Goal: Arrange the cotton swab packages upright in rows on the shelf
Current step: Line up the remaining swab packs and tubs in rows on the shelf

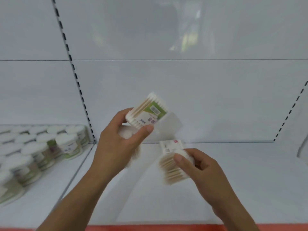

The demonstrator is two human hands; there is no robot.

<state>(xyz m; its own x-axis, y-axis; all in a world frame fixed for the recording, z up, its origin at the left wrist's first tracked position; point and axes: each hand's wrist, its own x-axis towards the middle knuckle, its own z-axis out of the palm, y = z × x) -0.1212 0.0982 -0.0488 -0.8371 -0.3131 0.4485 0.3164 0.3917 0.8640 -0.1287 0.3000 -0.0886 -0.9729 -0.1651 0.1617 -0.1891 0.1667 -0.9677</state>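
Cotton swab package (147,110), green-labelled: tilting in the air, thumb and curled fingers of the left hand (116,144) gripping it. Second package (172,162), red-marked: sitting just right of and below the left hand, the right hand (205,169) pinching it over the shelf (246,177). Round tubs (41,147): standing in rows, well left of the left hand.

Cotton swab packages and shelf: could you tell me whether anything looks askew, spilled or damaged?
Nothing looks spilled or damaged. The green-labelled package in the left hand and the second package in the right hand are tilted, not yet shelved. The round tubs stand upright in rows.
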